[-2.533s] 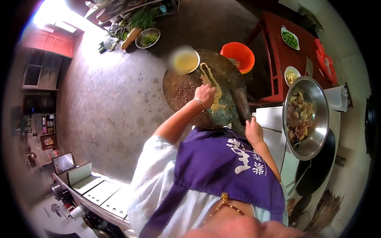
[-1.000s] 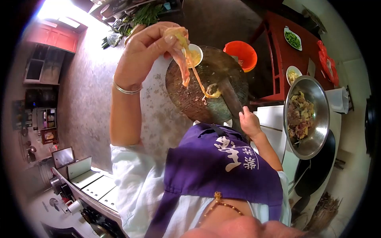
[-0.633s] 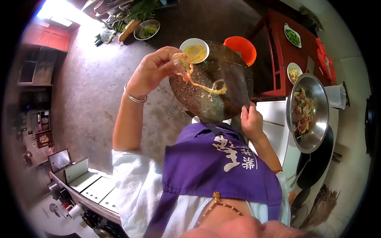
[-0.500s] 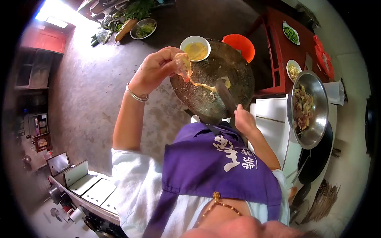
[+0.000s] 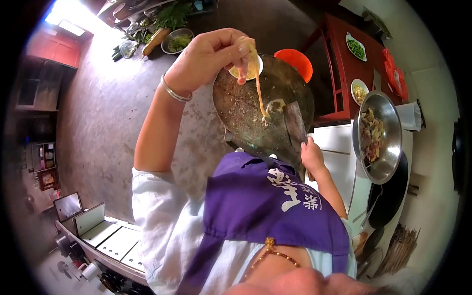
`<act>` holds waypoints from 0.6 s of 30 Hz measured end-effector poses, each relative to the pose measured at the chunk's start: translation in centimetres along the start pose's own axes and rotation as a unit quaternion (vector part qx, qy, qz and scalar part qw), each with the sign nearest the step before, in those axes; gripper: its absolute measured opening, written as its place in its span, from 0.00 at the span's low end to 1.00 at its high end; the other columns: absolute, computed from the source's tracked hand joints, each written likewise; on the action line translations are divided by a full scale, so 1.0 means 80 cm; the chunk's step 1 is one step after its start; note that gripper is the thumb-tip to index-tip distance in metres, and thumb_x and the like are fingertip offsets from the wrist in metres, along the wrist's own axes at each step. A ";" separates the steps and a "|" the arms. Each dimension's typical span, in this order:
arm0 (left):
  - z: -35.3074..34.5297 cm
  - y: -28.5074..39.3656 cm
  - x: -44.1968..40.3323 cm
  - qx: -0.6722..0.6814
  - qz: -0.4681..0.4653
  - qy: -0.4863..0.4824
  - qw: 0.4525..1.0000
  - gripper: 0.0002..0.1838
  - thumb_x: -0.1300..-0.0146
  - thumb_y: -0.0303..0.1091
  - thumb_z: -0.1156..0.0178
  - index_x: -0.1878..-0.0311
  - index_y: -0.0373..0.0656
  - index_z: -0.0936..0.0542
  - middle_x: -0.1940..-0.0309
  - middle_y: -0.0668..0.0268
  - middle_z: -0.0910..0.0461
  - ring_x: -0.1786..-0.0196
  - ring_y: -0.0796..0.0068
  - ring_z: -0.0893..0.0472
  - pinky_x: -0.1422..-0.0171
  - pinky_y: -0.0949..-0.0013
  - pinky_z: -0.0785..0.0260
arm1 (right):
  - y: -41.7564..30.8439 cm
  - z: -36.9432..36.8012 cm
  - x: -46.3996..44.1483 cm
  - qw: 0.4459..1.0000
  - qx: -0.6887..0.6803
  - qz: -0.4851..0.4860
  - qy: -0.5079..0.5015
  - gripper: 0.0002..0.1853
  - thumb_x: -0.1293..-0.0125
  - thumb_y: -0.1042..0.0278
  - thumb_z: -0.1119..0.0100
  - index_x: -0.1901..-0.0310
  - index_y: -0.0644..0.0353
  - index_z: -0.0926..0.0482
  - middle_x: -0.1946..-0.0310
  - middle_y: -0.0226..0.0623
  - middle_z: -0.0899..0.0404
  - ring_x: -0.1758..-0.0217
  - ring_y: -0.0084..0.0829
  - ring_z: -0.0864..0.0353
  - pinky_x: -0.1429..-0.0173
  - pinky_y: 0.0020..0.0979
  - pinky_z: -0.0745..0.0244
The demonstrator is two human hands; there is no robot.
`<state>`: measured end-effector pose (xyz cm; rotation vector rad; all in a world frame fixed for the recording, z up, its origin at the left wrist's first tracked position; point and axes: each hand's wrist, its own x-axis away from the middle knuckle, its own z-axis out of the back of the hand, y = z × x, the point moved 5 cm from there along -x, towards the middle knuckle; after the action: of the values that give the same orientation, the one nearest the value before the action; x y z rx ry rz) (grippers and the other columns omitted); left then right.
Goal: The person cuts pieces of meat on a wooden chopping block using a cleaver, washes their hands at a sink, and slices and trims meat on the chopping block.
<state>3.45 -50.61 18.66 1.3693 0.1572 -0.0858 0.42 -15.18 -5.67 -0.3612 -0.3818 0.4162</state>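
Note:
My left hand (image 5: 209, 59), with a bracelet on the wrist, is raised above the far left part of a round chopping board (image 5: 241, 110). Its fingers pinch a limp yellow-pink strip of raw meat (image 5: 259, 88), which hangs down to the board; whether its lower end touches, I cannot tell. In my right hand (image 5: 313, 155) is a cleaver (image 5: 295, 123), its broad blade over the board's right side. A pale scrap (image 5: 276, 104) lies left of the blade, among small bits. Partly hidden behind my left hand is a white bowl (image 5: 260, 64).
An orange-red basin (image 5: 296, 64) stands beyond the board. To the right are a red table (image 5: 339, 42) with a plate of chopped greens (image 5: 356, 47) and a dish of pale pieces (image 5: 359, 92), and a steel bowl (image 5: 393, 142) of meat. Vegetables (image 5: 157, 42) lie far left.
My left hand has lifted away from the board, drawing the strip from slanting to nearly vertical. The cleaver has shifted right, away from the strip's lower end.

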 end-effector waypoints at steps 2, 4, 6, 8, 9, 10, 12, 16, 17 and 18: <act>-0.010 0.020 -0.014 0.006 -0.043 -0.004 0.999 0.12 0.30 0.35 0.47 0.57 0.34 0.23 0.74 0.70 0.19 0.71 0.85 0.22 0.64 0.81 0.33 | -0.017 0.008 0.004 0.999 -0.014 0.051 0.010 0.15 0.32 0.62 0.52 0.53 0.68 0.32 0.71 0.61 0.23 0.65 0.61 0.23 0.62 0.53 0.31; -0.014 0.029 -0.030 -0.035 -0.045 -0.001 0.998 0.12 0.30 0.36 0.47 0.59 0.36 0.21 0.75 0.72 0.19 0.71 0.86 0.22 0.64 0.81 0.34 | -0.038 0.011 0.009 0.995 -0.017 0.095 -0.011 0.14 0.32 0.62 0.53 0.55 0.65 0.32 0.73 0.58 0.22 0.67 0.59 0.23 0.62 0.54 0.30; -0.023 0.041 -0.045 -0.016 -0.045 -0.006 0.999 0.11 0.31 0.36 0.46 0.62 0.37 0.21 0.75 0.72 0.19 0.70 0.87 0.24 0.64 0.80 0.35 | -0.055 0.006 0.008 0.989 -0.007 0.136 -0.062 0.12 0.32 0.61 0.54 0.56 0.62 0.32 0.75 0.53 0.21 0.68 0.57 0.22 0.62 0.55 0.30; -0.030 0.050 -0.060 0.017 -0.053 -0.010 0.998 0.11 0.31 0.35 0.46 0.62 0.38 0.21 0.74 0.72 0.18 0.70 0.88 0.24 0.64 0.81 0.35 | -0.051 -0.006 -0.001 0.988 0.015 0.140 -0.072 0.11 0.32 0.61 0.54 0.57 0.60 0.32 0.74 0.53 0.21 0.67 0.56 0.21 0.61 0.54 0.29; -0.034 0.060 -0.067 0.002 -0.063 0.000 0.998 0.11 0.31 0.36 0.46 0.61 0.38 0.20 0.73 0.71 0.18 0.69 0.88 0.22 0.64 0.81 0.35 | -0.050 -0.007 -0.006 0.988 0.015 0.135 -0.068 0.11 0.32 0.61 0.55 0.57 0.60 0.32 0.73 0.53 0.21 0.67 0.56 0.21 0.61 0.53 0.28; -0.040 0.071 -0.071 0.020 -0.048 0.008 0.999 0.12 0.31 0.37 0.46 0.61 0.38 0.20 0.72 0.70 0.19 0.71 0.86 0.22 0.66 0.80 0.34 | -0.048 -0.008 -0.011 0.989 0.017 0.131 -0.065 0.11 0.32 0.61 0.55 0.58 0.60 0.32 0.73 0.53 0.21 0.67 0.56 0.21 0.61 0.53 0.28; -0.060 0.099 -0.075 0.054 -0.020 0.027 0.998 0.13 0.30 0.38 0.47 0.61 0.38 0.21 0.72 0.69 0.20 0.74 0.82 0.22 0.70 0.79 0.32 | -0.032 -0.004 -0.024 0.994 0.020 0.101 -0.042 0.11 0.32 0.61 0.55 0.59 0.60 0.33 0.73 0.53 0.20 0.66 0.57 0.21 0.61 0.54 0.27; -0.071 0.088 -0.087 0.079 -0.032 -0.048 0.995 0.14 0.30 0.40 0.47 0.55 0.37 0.22 0.67 0.69 0.19 0.64 0.82 0.19 0.63 0.82 0.30 | -0.004 0.024 -0.040 0.997 0.023 0.079 0.012 0.11 0.31 0.62 0.55 0.57 0.61 0.33 0.73 0.54 0.21 0.67 0.58 0.21 0.61 0.55 0.29; -0.072 0.086 -0.088 0.063 -0.041 -0.045 0.996 0.13 0.30 0.39 0.46 0.56 0.37 0.21 0.69 0.70 0.19 0.65 0.83 0.20 0.63 0.81 0.31 | 0.003 0.030 -0.042 0.996 0.022 0.077 0.025 0.11 0.31 0.62 0.55 0.57 0.61 0.34 0.73 0.55 0.21 0.67 0.58 0.22 0.61 0.55 0.29; -0.071 0.082 -0.088 0.047 -0.051 -0.043 0.997 0.13 0.30 0.38 0.46 0.58 0.37 0.21 0.70 0.71 0.18 0.66 0.85 0.20 0.63 0.81 0.32 | 0.009 0.036 -0.045 0.996 0.021 0.076 0.037 0.11 0.31 0.62 0.55 0.57 0.61 0.34 0.73 0.55 0.21 0.68 0.58 0.22 0.62 0.55 0.29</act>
<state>-2.83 -43.95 25.05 1.4478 0.1526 -0.2387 -4.07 -15.44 -4.46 -0.3651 -0.2734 0.5571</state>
